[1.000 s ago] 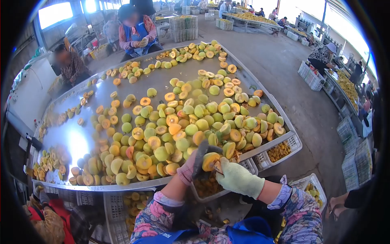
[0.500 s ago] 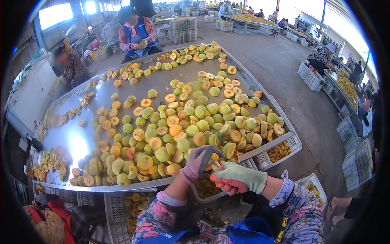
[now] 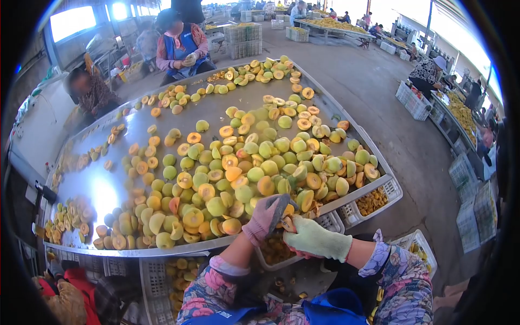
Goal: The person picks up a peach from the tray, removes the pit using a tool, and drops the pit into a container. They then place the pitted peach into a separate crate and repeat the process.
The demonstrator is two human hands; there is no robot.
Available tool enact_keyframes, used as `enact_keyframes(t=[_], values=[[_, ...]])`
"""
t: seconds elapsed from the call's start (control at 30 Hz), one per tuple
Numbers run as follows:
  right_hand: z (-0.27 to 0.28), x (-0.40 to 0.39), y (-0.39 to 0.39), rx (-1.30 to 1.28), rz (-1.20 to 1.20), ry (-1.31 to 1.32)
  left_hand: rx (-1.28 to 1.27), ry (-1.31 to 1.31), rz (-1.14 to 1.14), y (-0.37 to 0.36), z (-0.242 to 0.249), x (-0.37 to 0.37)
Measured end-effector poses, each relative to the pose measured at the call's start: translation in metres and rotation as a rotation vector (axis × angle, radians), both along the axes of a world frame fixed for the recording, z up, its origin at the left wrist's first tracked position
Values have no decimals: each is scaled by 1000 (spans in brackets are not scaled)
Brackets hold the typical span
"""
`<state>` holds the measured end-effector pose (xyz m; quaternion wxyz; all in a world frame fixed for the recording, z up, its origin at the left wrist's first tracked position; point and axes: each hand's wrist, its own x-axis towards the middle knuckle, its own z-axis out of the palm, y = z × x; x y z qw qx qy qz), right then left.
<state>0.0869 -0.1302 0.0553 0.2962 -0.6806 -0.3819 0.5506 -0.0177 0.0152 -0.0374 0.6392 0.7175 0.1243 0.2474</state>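
Observation:
My left hand (image 3: 266, 215), in a pink and grey glove, is closed on a halved yellow peach (image 3: 288, 210) just over the near edge of the metal table. Close against it is my right hand (image 3: 317, 239), in a pale green glove with red on the finger side. Its fingers are curled beneath and mostly hidden, so what they grip cannot be made out. A small orange-brown piece (image 3: 288, 223) shows between the two hands. Many peach halves (image 3: 216, 206), some cut side up, lie heaped on the table (image 3: 211, 116) in front of me.
Below my hands stands a crate (image 3: 271, 265) with fruit pieces. Another white crate (image 3: 398, 190) of pieces sits by the table's right edge. A crate (image 3: 154, 287) of halves is at lower left. Co-workers sit at the far side (image 3: 184, 49) and left (image 3: 92, 92).
My right hand has rolled over, so its green back faces up and the red finger side is mostly turned away. My left hand keeps the peach half nearly in place.

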Motion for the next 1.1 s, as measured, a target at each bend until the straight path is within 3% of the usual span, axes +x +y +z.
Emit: enact_keyframes(t=[0.13,0.2,0.23,0.3,0.33,0.4,0.5,0.53,0.6,0.7,0.93,1.0,1.03,1.07,1.1], values=[[11,8,-3,-30,73,-98,-108,98,-25,-3,18,0],[3,13,-5,92,208,-387,-190,52,-80,-2,13,1],[-8,17,-8,92,209,-389,-191,50,-79,-3,14,1],[-39,23,-16,746,676,-1155,-312,64,-76,-5,16,2],[-50,20,-19,750,673,-1159,-307,63,-77,-6,12,5],[-63,10,-23,456,244,-915,2,64,41,-8,-4,10],[-38,-3,-25,407,74,-866,-202,91,49,-15,7,12],[-36,-5,-26,406,73,-869,-202,88,47,-16,5,13],[-34,-8,-28,402,22,-893,39,111,127,-16,-4,13],[-34,-7,-29,410,28,-931,-169,96,93,-14,-14,16],[-50,0,-30,425,-19,-889,-162,130,143,-16,-19,18],[-30,3,-28,286,-33,-427,-109,53,86,-15,-6,12],[2,0,-26,15,-124,47,-85,87,37,-15,17,6],[-4,3,-26,15,-123,45,-85,85,38,-12,18,5],[-15,8,-28,-6,-130,251,126,6,-10,-10,19,4]])
